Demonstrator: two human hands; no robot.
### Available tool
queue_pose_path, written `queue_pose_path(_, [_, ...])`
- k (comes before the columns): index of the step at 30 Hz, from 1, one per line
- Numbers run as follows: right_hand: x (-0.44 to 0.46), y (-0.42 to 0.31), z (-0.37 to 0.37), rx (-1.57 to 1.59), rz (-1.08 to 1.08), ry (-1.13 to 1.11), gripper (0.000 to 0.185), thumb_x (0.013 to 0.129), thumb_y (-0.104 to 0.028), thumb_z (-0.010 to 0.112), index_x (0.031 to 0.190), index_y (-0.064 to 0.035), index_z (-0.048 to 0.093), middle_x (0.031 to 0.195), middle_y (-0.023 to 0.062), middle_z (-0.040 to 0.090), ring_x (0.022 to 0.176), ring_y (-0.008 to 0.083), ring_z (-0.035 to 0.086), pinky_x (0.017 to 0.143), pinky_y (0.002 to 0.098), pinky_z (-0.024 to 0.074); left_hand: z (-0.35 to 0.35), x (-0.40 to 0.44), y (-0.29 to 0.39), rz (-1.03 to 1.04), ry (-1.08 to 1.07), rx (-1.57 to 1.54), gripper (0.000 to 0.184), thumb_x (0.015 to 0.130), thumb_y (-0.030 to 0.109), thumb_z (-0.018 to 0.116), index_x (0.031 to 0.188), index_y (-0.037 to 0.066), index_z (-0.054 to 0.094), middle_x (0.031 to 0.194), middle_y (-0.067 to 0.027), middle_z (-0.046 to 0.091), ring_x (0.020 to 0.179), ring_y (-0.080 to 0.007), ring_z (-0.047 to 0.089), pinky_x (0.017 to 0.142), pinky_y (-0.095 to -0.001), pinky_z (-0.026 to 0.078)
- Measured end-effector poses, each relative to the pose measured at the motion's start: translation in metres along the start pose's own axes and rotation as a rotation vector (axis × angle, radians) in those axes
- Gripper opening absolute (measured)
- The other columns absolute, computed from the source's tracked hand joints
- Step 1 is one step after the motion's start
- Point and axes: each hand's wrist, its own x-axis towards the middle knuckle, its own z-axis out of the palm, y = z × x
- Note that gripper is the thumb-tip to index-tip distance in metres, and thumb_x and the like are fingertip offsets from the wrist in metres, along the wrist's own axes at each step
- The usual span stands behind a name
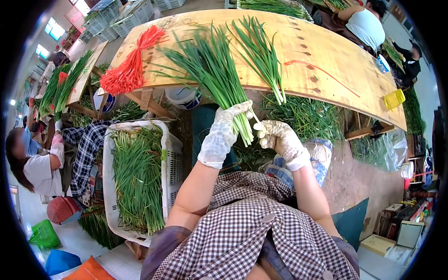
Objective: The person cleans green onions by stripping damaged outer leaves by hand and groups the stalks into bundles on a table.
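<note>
My left hand, in a pale glove, is wrapped round a thick bunch of garlic chives. The green leaves fan out over the table, and the pale cut ends stick out below my fist. Close beside those ends is my gloved right hand, its thumb and fingers pinched on a thin pale chive stalk. The lower leaves of that stalk are hidden by my left hand. A smaller bunch of chives lies on the wooden table, its white ends over the near edge.
Red plastic ties lie on the table's left; one loose red strip lies to the right. A white crate of chives stands at my left. Leaf scraps heap under the table. A yellow cup sits at the right edge. Other people work nearby.
</note>
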Motion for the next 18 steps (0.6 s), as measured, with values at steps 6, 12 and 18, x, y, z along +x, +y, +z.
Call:
queue_pose_path(6, [0.003,0.004,-0.007,-0.165,-0.137,0.321,0.023,0.095,-0.019,0.054,0.106,0.0005,0.061,0.075,0.0021,0.060,0.065,0.0165,0.064,0.059,0.0282,0.0554,0.010,-0.004,-0.007,0.045,0.147,0.065,0.024,0.080,0.005,0.069,0.101,-0.005,0.062,0.083,-0.0069,0.064,0.066,-0.0169,0.062,0.058,-0.0281,0.053])
queue_pose_path(12, [-0.006,-0.011,-0.006,-0.299,-0.539,0.577,0.026,0.098,-0.024,0.050,0.097,-0.0018,0.064,0.070,-0.0011,0.059,0.060,0.0111,0.060,0.054,0.0240,0.0517,0.001,0.002,-0.001,0.042,0.135,0.046,0.024,0.080,0.002,0.067,0.102,-0.007,0.061,0.095,-0.0151,0.066,0.067,-0.0194,0.062,0.057,-0.0288,0.054])
queue_pose_path(18, [0.011,-0.004,0.028,-0.599,-0.467,0.402,0.019,0.082,-0.008,0.072,0.098,0.0016,0.070,0.087,0.0055,0.071,0.077,0.0070,0.061,0.069,0.0217,0.0490,0.029,-0.012,-0.008,0.040,0.242,0.104,0.026,0.078,-0.006,0.067,0.103,-0.005,0.060,0.095,-0.0144,0.068,0.080,-0.0222,0.068,0.063,-0.0293,0.056])
